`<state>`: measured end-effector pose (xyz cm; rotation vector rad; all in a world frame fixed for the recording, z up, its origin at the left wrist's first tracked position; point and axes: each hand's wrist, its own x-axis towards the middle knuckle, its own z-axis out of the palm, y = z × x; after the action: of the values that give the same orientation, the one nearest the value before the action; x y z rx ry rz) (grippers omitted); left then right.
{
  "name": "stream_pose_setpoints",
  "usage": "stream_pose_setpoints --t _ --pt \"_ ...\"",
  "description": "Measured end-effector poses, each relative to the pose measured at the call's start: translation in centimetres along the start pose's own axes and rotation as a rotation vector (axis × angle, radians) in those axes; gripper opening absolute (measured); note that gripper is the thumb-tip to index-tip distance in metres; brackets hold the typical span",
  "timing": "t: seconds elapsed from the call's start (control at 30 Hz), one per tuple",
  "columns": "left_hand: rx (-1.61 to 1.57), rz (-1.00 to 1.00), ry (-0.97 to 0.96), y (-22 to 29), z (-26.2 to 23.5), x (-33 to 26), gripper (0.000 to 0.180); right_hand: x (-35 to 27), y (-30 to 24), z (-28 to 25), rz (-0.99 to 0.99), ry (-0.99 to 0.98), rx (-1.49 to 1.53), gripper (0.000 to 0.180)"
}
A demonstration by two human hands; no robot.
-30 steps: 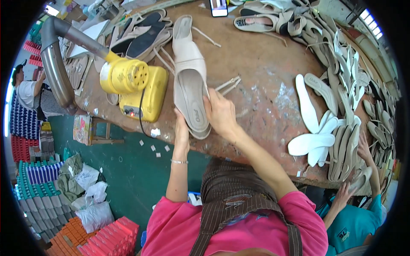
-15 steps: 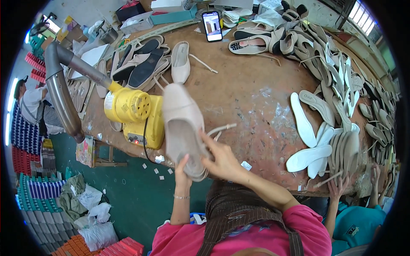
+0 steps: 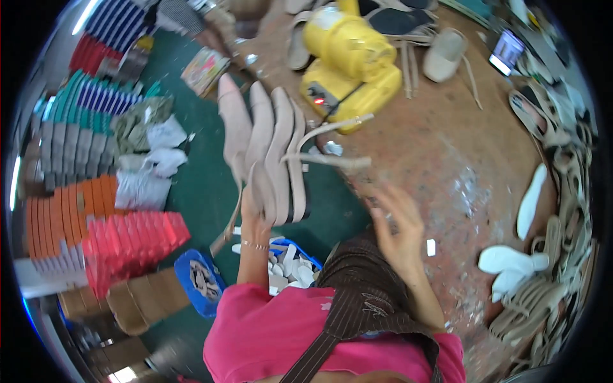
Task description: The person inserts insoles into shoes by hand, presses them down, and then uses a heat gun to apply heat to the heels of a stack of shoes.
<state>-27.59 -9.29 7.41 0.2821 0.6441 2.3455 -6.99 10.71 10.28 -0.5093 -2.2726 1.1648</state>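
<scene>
My left hand (image 3: 251, 210) grips several beige slingback shoes (image 3: 279, 150), bunched side by side with their toes pointing away from me. Their loose straps stick out to the right, and one hangs down on the left. Most of this hand's fingers are hidden behind the shoes. Over the table's near edge, my right hand (image 3: 402, 230) holds nothing; its fingers are apart and a little blurred. Just beyond the shoes stands a yellow machine (image 3: 351, 67) with a lit red switch.
The worn brown table (image 3: 434, 166) carries a beige shoe (image 3: 445, 56), a phone (image 3: 507, 52), white insoles (image 3: 511, 262) and heaped sandals (image 3: 533, 306). On the green floor (image 3: 204, 159) sit blue baskets (image 3: 198, 281), pink-red boxes (image 3: 131, 246) and plastic bags (image 3: 143, 189).
My view has swung left. The shoes have moved off the table's edge over the floor and turned side-on, showing several together. My right hand has let go of them.
</scene>
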Motion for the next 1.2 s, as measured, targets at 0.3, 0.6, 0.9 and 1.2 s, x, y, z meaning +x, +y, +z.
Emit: stream_pose_setpoints --t 0.3,0.6,0.9,1.2 --pt "0.258 -0.022 0.586 0.5 -1.4 7.8 0.036 -10.0 12.3 -2.6 0.341 0.091 -0.671 0.049" --pt "0.178 0.042 0.507 0.3 -1.1 13.0 0.035 -9.9 12.0 -2.3 0.356 0.069 -0.847 0.058" --pt "0.103 0.175 0.543 0.4 0.4 14.7 0.039 -9.7 11.9 -2.3 0.389 0.034 -0.874 0.056" --pt "-0.164 0.210 0.272 -0.6 -0.2 14.8 0.049 -9.5 11.9 -2.3 0.387 0.033 -0.893 0.056"
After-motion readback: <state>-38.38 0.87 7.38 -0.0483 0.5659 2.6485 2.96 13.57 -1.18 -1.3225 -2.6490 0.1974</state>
